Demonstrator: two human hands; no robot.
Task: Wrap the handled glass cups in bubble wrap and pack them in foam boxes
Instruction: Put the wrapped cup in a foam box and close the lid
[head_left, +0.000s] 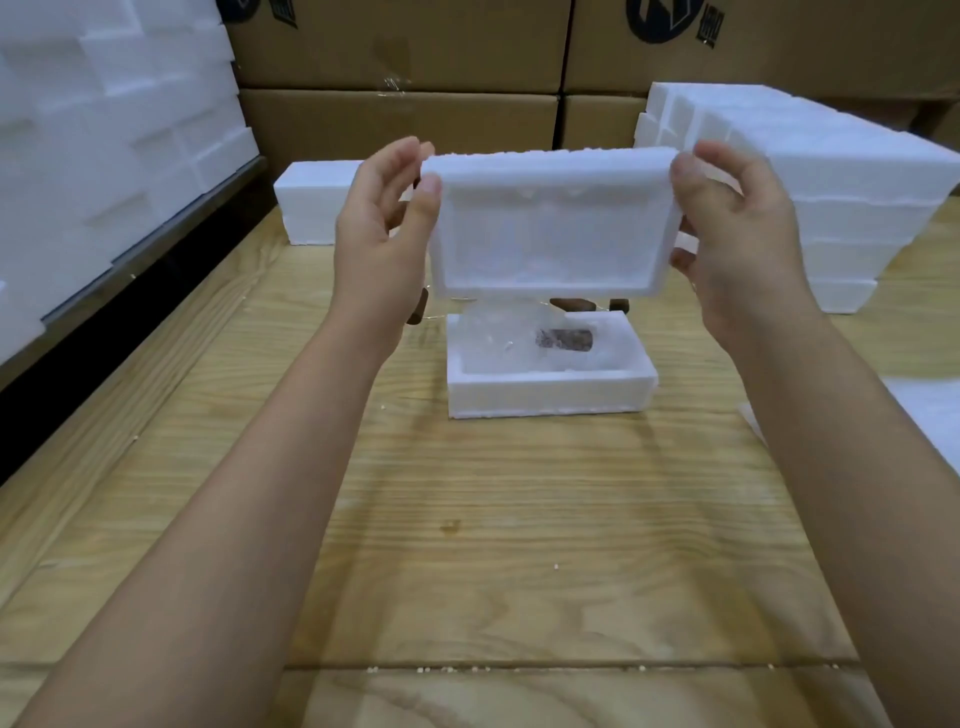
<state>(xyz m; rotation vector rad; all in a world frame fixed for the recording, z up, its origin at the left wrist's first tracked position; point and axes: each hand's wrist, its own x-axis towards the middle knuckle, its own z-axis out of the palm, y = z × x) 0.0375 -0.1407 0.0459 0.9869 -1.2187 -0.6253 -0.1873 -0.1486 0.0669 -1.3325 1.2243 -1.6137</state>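
A white foam box half (550, 223) is held up in the air, its hollow side facing me. My left hand (384, 228) grips its left edge and my right hand (737, 228) grips its right edge. Directly below, on the wooden table (519, 519), sits the other foam box half (550, 392), open at the top. Inside it lies a glass cup wrapped in bubble wrap (519, 338), with a dark brown handle part showing through. The raised half hides the far rim of the lower box.
A foam block (311, 208) stands at the back left of the table. Foam stacks rise on the left (104, 145) and right (831, 171). Cardboard boxes (405, 67) line the back. Dark brown pieces (618, 304) show behind the lower box.
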